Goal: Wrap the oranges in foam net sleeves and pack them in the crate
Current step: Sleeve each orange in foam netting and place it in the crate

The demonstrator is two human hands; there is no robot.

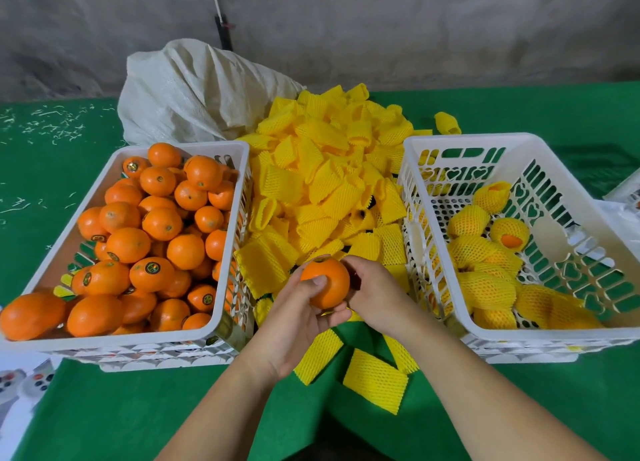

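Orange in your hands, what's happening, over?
Left hand grips bare orange; right hand touches its side. No sleeve on yet. Sleeve pile close, nothing blocking.

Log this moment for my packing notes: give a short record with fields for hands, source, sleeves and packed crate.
left hand: holds a bare orange
right hand: touches the orange's right side
source: left crate, heaped with bare oranges
sleeves: yellow pile between the crates
packed: right crate, several sleeved oranges, room left
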